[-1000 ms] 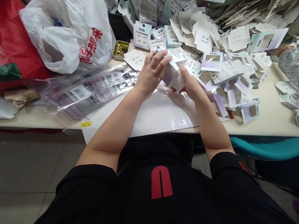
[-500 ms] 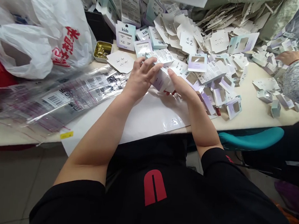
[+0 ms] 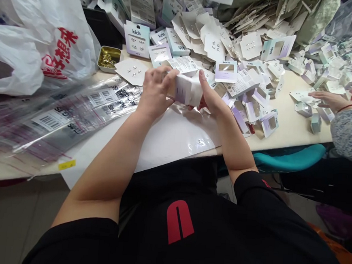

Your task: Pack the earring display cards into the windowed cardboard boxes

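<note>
A small white and purple box [image 3: 184,88] is held between both hands above a white sheet [image 3: 175,138]. My left hand [image 3: 157,88] has its fingers closed round the left side of the box. On the right side, my right hand [image 3: 211,95] grips it with the thumb upright along the edge and the fingers underneath, partly hidden. Just behind the box lies a printed white box [image 3: 185,64]. Cards with small earrings and "kids" boxes [image 3: 226,71] are piled behind and to the right.
Clear plastic bags with barcodes [image 3: 74,111] and a white carrier bag [image 3: 47,28] cover the left. A gold tin [image 3: 109,59] stands behind them. At the right, another person's hand [image 3: 329,100] reaches over small boxes. A teal chair edge [image 3: 289,161] meets the table.
The held box has turned so its side faces me more. The other person's hand has come down and nearer, onto cards at the right. The whole view has shifted slightly.
</note>
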